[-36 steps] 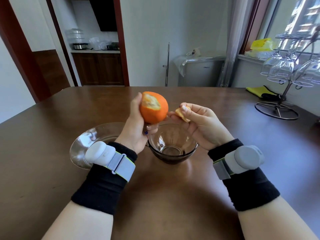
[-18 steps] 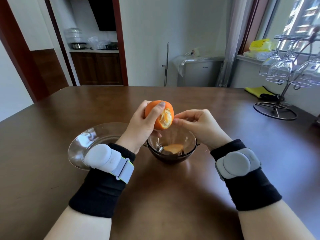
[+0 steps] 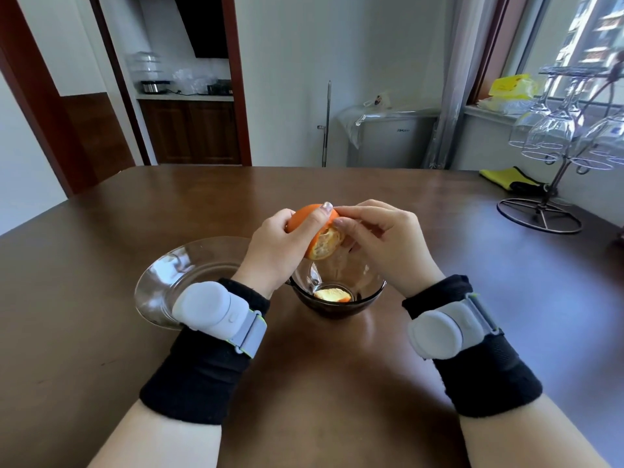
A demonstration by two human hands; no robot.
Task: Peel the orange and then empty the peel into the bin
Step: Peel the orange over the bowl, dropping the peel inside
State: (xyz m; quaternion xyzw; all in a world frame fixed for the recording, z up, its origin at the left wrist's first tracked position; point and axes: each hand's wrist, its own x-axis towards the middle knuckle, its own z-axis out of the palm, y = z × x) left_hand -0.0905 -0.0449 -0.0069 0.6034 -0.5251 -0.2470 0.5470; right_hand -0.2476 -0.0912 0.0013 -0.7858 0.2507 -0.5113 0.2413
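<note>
Gripping the orange (image 3: 312,216) just above the dark glass bowl (image 3: 337,292), the left hand (image 3: 280,248) wraps its fingers and thumb round the fruit, so much of the rind is covered and only a strip of orange skin shows on top. A bared patch of pale flesh faces the right hand (image 3: 381,241), whose curled fingertips pinch at the torn edge of the rind beside that patch; exactly how much peel is caught between them is hard to make out, since the fingers overlap the fruit there. Inside the bowl lies 1 loose piece of peel (image 3: 332,294), pale side up, on the bottom. Left of the bowl, and touching or nearly touching it, a clear glass plate (image 3: 175,275) rests on the brown table (image 3: 337,383); its near edge is hidden behind the left wrist, which wears a black cuff and a grey sensor pod (image 3: 206,307). The right wrist carries a matching pod (image 3: 439,331). Far right of the bowl a wire rack (image 3: 553,194) hangs stemmed glasses upside down, cut off by the frame edge, with a yellow cloth (image 3: 503,175) behind its base. Beyond the bowl, past the table's far edge, a grey appliance draped in clear plastic (image 3: 391,140) stands against the wall.
</note>
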